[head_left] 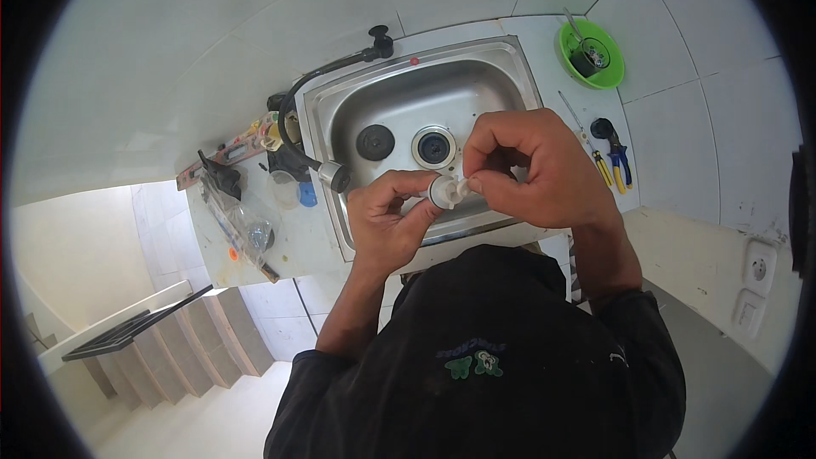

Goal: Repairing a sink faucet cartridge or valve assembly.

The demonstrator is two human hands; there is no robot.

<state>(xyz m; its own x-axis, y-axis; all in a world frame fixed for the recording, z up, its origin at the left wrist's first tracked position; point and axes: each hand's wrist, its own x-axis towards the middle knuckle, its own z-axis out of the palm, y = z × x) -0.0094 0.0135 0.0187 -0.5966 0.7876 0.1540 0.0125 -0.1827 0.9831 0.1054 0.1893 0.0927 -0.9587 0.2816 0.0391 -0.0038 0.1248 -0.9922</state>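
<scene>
Over the near part of a steel sink (pixel 404 108), my left hand (pixel 387 219) grips a small white plastic fitting (pixel 443 193) with a dark ring round it, held between thumb and fingers. From the other side my right hand (pixel 544 172) pinches a whitish piece (pixel 464 188) at the fitting's right end. Whether that piece is part of the fitting or separate, I cannot tell. Below the hands lies the sink's round drain (pixel 434 147) with a black centre. Left of it, a black ribbed disc (pixel 375 143) rests on the sink bottom.
A black hose tap (pixel 319 73) arches over the sink's left side. Bags, a plastic cup (pixel 284 189) and a level (pixel 223 155) crowd the left counter. On the right lie a screwdriver (pixel 602 167), blue-and-yellow pliers (pixel 621 168) and a green bowl (pixel 610 75).
</scene>
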